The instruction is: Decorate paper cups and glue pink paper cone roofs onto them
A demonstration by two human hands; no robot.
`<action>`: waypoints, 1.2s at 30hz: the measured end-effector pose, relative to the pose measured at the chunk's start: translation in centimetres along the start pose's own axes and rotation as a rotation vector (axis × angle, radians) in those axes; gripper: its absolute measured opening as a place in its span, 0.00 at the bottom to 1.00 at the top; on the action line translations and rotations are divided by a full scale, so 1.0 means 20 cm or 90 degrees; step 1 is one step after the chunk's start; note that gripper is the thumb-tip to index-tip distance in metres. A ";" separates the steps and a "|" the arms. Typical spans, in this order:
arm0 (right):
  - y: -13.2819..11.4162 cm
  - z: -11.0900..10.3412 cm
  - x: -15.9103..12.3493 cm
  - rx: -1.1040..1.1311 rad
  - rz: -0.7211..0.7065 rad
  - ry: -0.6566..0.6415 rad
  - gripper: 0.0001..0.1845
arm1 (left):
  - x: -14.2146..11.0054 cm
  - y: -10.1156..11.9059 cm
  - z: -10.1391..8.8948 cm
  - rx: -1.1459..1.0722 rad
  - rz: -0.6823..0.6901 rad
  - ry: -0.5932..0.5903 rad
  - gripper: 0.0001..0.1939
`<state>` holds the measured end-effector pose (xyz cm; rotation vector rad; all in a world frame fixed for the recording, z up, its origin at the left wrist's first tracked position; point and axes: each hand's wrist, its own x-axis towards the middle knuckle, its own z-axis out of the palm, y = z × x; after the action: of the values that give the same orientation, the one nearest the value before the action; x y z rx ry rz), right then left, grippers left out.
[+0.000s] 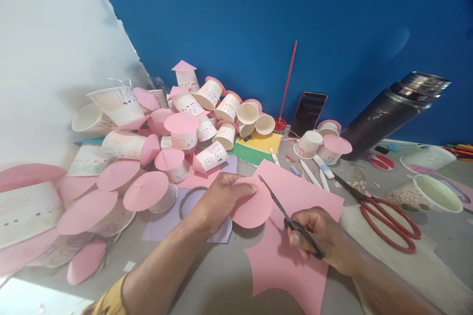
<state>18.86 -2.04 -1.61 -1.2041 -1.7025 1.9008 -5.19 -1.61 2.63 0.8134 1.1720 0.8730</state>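
Note:
My left hand (pixel 223 201) pinches a pink paper circle (pixel 254 209) at its upper left edge, thumb on top. In my right hand (pixel 318 234) is a pair of black-handled scissors (pixel 280 205), fingers in the loops. The blades point up and left, and their tips lie at the circle's upper right edge. Below both hands a larger sheet of pink paper (pixel 295 261) with curved cut-outs lies on the table. Left of it, partly under my left arm, are a purple sheet (pixel 162 226) and a dark ring (pixel 184 202).
Paper cups with pink paper tops (pixel 181 130) crowd the left and back. On the right stand a black flask (pixel 384 113) and a leaning phone (pixel 308 110). Red-handled scissors (pixel 391 224), a glue tube (pixel 322 166) and a patterned cup (pixel 424 194) lie nearby.

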 end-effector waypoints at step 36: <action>-0.02 0.02 0.01 0.090 -0.080 -0.015 0.34 | 0.00 -0.05 0.09 -0.214 0.045 0.050 0.21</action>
<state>18.23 -2.07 -1.37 -1.0015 -1.5865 1.9299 -3.39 -2.14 2.11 0.5526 1.0317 1.1330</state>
